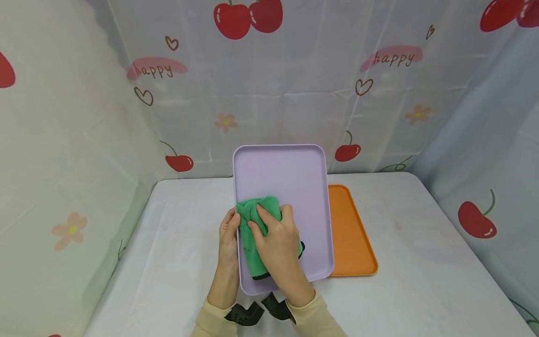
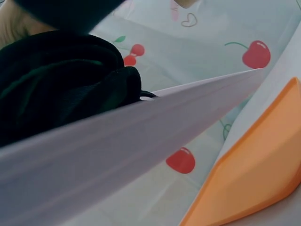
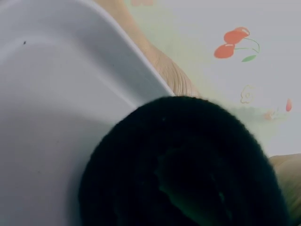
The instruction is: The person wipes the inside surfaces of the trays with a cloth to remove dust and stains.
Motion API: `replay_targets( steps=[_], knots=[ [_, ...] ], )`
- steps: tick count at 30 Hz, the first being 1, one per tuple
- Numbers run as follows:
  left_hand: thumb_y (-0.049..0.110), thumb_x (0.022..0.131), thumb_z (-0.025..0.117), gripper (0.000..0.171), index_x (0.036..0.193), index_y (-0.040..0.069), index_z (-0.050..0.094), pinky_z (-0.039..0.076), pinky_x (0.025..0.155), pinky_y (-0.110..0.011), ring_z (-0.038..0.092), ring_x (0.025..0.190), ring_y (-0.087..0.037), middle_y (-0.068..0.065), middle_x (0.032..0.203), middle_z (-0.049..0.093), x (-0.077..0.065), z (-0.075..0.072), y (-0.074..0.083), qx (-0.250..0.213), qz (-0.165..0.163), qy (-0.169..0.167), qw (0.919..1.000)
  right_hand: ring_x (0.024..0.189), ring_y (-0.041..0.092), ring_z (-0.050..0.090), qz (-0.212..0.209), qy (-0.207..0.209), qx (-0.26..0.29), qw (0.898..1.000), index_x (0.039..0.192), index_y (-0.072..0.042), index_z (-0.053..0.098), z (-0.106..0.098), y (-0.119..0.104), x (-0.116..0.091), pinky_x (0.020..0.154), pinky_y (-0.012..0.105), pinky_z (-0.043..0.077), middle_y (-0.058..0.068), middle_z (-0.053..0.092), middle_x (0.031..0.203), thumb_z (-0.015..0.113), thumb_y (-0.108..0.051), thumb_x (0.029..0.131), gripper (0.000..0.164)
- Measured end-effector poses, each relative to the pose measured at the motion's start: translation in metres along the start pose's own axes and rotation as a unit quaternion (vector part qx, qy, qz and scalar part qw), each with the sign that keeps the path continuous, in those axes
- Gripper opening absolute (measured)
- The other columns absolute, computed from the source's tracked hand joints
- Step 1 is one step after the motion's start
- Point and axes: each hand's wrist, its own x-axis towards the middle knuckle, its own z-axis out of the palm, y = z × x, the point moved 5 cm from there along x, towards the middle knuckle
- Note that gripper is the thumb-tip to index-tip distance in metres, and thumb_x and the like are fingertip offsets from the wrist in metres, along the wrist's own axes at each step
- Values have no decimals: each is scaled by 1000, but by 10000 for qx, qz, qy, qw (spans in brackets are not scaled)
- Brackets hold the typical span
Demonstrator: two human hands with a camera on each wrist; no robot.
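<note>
A lavender rectangular tray [image 1: 294, 187] is held up, tilted toward the head camera. My left hand [image 1: 229, 241] grips its left edge, the thumb lying over the rim. With my right hand [image 1: 280, 241] I hold a green cloth [image 1: 252, 252] with dark edging against the left part of the tray's inner face. Thumb and fingers dig into the bunched cloth, and its lower end hangs near the tray's bottom rim. Close to the camera, the cloth [image 3: 183, 155] looks nearly black in the right wrist view. The tray's side [image 2: 141, 136] crosses the left wrist view.
An orange tray [image 1: 351, 234] lies on the white-covered table [image 1: 421, 243], partly hidden behind the lavender one. Curtains [image 1: 286, 112] printed with cherries hang at the back and sides. Black camera mounts [image 1: 246, 314] sit at both wrists, close together.
</note>
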Motion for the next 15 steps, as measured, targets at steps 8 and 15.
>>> replay_targets(
  steps=[8,15],
  knots=[
    [8,103,41,30,107,17,70,56,79,-18,69,90,-5,6,100,72,0,2,0,-108,-40,35,9999,75,22,56,23,61,204,9998,108,-7,76,-2,5,1,57,35,55,16,55,92,87,-21,72,40],
    [8,103,41,30,105,17,70,56,77,-19,69,87,-5,6,98,73,0,0,0,-51,-101,219,9997,75,22,55,51,40,265,9996,108,-8,76,-4,10,2,57,35,54,16,55,92,88,-20,71,41]
  ],
)
